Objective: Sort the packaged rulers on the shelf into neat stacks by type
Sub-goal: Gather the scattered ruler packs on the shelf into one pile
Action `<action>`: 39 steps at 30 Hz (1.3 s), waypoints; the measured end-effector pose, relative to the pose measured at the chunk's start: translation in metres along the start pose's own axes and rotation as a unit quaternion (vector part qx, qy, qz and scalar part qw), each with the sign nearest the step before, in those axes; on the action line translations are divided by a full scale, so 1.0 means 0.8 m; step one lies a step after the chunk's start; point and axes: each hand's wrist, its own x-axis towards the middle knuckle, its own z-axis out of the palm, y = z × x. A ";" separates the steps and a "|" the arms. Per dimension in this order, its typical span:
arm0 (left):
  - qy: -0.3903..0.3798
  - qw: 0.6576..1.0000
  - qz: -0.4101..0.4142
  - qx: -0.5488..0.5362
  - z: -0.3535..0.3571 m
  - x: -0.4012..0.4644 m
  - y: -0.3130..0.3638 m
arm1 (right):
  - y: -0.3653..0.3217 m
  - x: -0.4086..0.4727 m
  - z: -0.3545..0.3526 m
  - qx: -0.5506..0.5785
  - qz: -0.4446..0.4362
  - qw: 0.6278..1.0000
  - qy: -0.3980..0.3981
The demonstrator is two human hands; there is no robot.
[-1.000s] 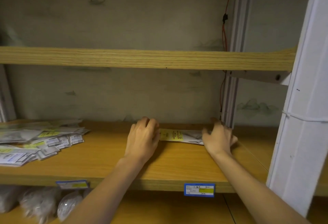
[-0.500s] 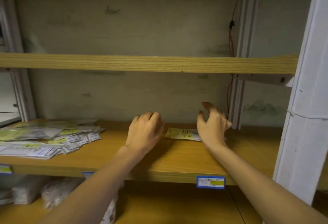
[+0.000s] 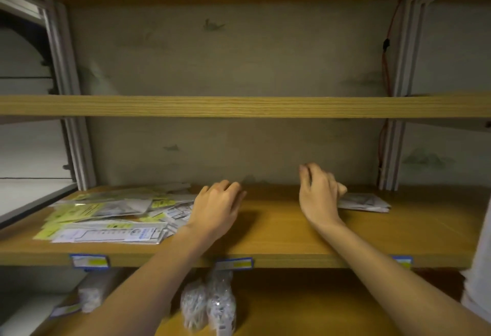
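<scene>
Hands (image 3: 216,206) (image 3: 317,197) hover, fingers loosely released, over woodgrain shelf (image 3: 279,232) beside glossy flat ruler packets (image 3: 114,218).

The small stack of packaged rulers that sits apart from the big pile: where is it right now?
In the head view the small stack lies on the right part of the middle shelf, just right of the right hand, near the right upright.

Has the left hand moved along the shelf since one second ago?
Yes. The left hand has gone left, away from the grey upright post and the small packet, toward the loose pile.
</scene>
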 end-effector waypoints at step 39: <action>-0.138 0.989 -0.053 -0.002 -0.088 -0.088 -0.334 | -0.252 -0.086 0.188 0.120 -0.028 0.986 -0.116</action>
